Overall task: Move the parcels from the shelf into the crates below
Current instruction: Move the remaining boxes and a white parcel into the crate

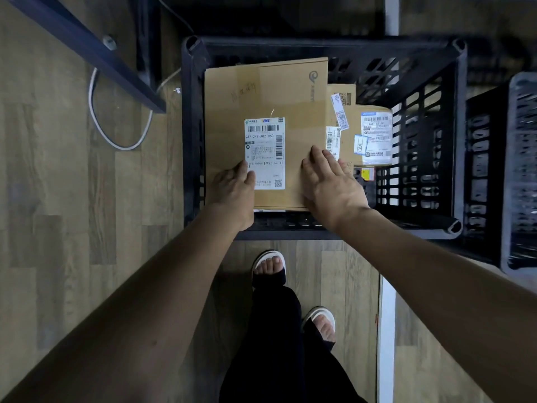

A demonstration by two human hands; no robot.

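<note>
Wood-look floor, black crate [191, 135] under a dark shelf frame [87, 50]; flat cardboard parcel [261, 91] lies in the crate atop smaller parcels [374, 135]. Left hand [232, 190] and right hand [331, 181] rest spread and flat on its near end, gripping nothing. Looks stiff, light, slightly slick; best held by the side edges.

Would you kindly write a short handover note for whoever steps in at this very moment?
Left hand: rests on the near left corner of the large flat parcel, fingers loosely curled at its edge.
Right hand: open, fingers flat on the same parcel.
The parcel lies in the black crate, over smaller parcels on the right.
Done: several parcels crated.
Left: release this one; the shelf is out of view, so check it. A second crate stands to the right.
</note>
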